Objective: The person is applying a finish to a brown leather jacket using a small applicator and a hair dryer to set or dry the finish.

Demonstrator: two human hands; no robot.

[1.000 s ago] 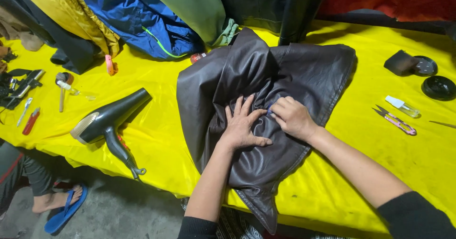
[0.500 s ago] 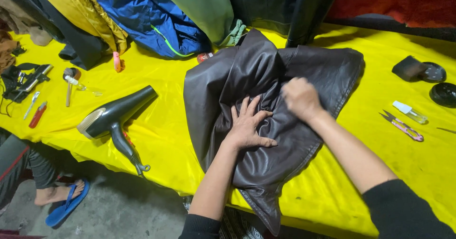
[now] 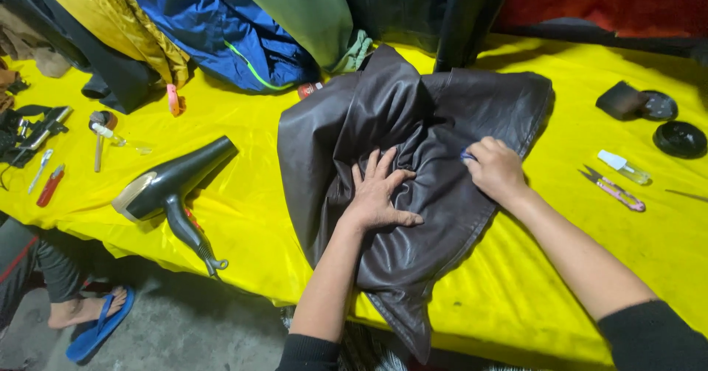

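Note:
A dark brown leather jacket (image 3: 435, 113) lies crumpled on a yellow-covered table (image 3: 243, 216). My left hand (image 3: 378, 192) presses flat on the middle of the leather, fingers spread. My right hand (image 3: 495, 168) is closed on a small blue thing (image 3: 467, 154) and holds its tip against the jacket, right of the left hand. Most of that small thing is hidden inside the fist.
A black and gold hair dryer (image 3: 168, 186) lies left of the jacket. Small tools (image 3: 46, 186) lie at far left. Thread snips (image 3: 612, 188), a small bottle (image 3: 623, 167) and black lids (image 3: 678, 139) sit at right. Hanging jackets (image 3: 214, 32) line the back. Another person's sandalled foot (image 3: 92, 316) rests below.
My right hand lifted up the jacket, then came back down to the leather beside my left hand. The left hand stayed pressed in place.

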